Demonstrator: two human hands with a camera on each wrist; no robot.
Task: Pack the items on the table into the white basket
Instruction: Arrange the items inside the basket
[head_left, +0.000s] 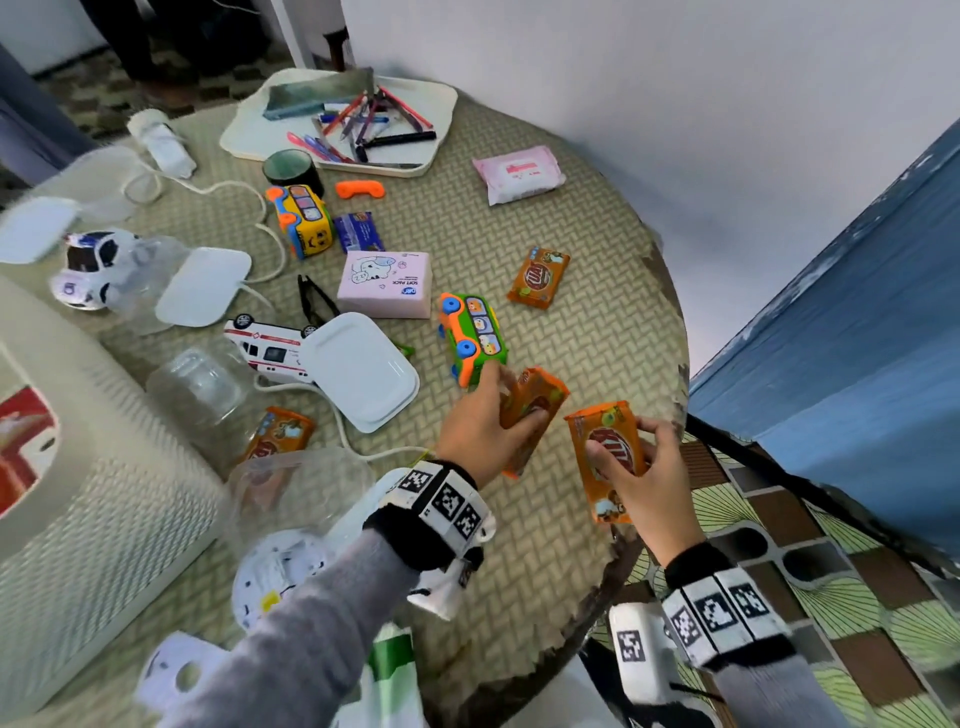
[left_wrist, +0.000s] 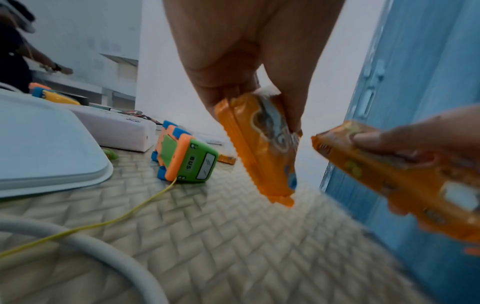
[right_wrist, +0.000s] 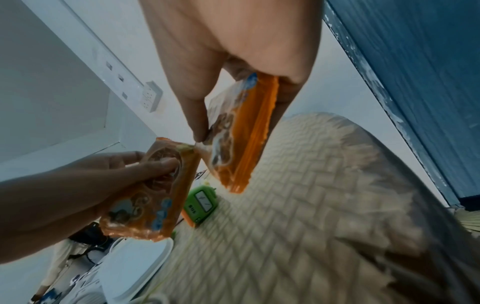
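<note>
While your left hand (head_left: 475, 434) grips one orange plastic snack packet (head_left: 530, 415) between thumb and fingers, your right hand (head_left: 641, 478) pinches a second orange snack packet (head_left: 605, 457) at its 3 o'clock, both lifted above the woven table mat (head_left: 571, 312), the white mesh basket (head_left: 93, 519) lying at 9 o'clock.

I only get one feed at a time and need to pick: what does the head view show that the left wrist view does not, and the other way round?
Only the head view shows the white basket at the left edge, the tray of pens, the pink wipes pack and a third orange snack pack lying on the table. Only the left wrist view shows the word BUS on the end of the green toy bus. Both show the left hand and the right hand each holding an orange packet above the woven mat.
</note>
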